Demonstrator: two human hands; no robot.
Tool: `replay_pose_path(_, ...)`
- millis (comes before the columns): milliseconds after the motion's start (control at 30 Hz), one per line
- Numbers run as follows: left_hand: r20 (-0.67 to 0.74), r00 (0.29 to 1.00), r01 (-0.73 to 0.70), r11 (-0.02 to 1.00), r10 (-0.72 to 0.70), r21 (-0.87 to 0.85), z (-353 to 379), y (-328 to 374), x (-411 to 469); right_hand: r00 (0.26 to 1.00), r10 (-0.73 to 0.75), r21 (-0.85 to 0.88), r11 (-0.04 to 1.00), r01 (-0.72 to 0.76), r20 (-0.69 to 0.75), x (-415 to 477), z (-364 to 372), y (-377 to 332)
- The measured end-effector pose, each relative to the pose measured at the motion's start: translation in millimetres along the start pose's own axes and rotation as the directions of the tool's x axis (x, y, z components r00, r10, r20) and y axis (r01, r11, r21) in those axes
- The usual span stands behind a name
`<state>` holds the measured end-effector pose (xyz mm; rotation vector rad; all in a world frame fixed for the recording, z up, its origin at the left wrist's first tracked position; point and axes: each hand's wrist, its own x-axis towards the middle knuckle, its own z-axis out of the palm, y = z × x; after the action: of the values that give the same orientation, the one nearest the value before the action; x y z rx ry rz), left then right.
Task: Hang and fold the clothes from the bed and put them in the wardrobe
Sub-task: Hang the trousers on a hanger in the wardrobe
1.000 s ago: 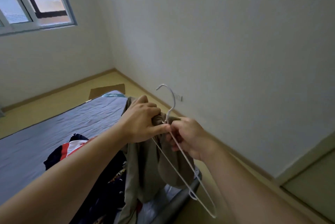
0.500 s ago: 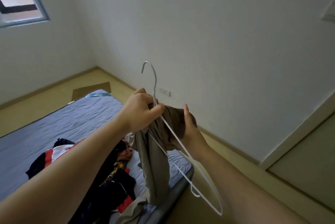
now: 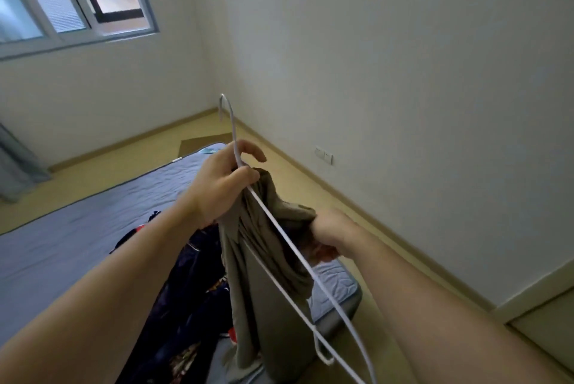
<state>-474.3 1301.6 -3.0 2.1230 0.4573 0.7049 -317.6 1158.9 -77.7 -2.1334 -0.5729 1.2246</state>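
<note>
Seen from the head view, 2 hands work a khaki garment [image 3: 264,290] onto a white wire hanger [image 3: 273,220] above the near corner of the bed [image 3: 77,228]. The left hand [image 3: 223,185] grips the hanger's neck together with the top of the cloth, its forefinger loosely raised. The right hand [image 3: 329,234], lower and to the right, has its fingers curled into a bunch of fabric; its fingertips are hidden in the folds. The hanger's long axis is tilted: hook [image 3: 228,107] up and away, the near arm running bare down toward the lower right, outside the cloth. The garment hangs left of and behind that bare wire, so the coming move, by my judgement, is to draw the bunched cloth rightward and down over the free arm. The right hand is the nearer one for that, while the left steadies the neck. A dark clothes pile [image 3: 186,290] lies on the bed beneath the left forearm.
</note>
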Motion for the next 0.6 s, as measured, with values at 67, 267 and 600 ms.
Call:
replay_pose_path(67,0.037,0.998,0.043,0.999,-0.044,0.006,-11.7,-3.9,-10.0,0.984,-0.163,0.177,0.969,0.174,-0.076,-11.9,-0.3,-31.0)
replay_pose_path(267,0.191,0.943,0.238,0.954,-0.273,0.184,-32.7,3.3,-29.2,0.781,-0.601,0.370,0.695,0.617,-0.172,-56.2,7.8,-115.2)
replay_pose_path(600,0.092,0.884,0.450,0.887,-0.459,0.102,-39.6,2.2,-40.2,0.572,-0.804,0.534,0.558,0.635,0.160,-61.0,16.7,-128.3)
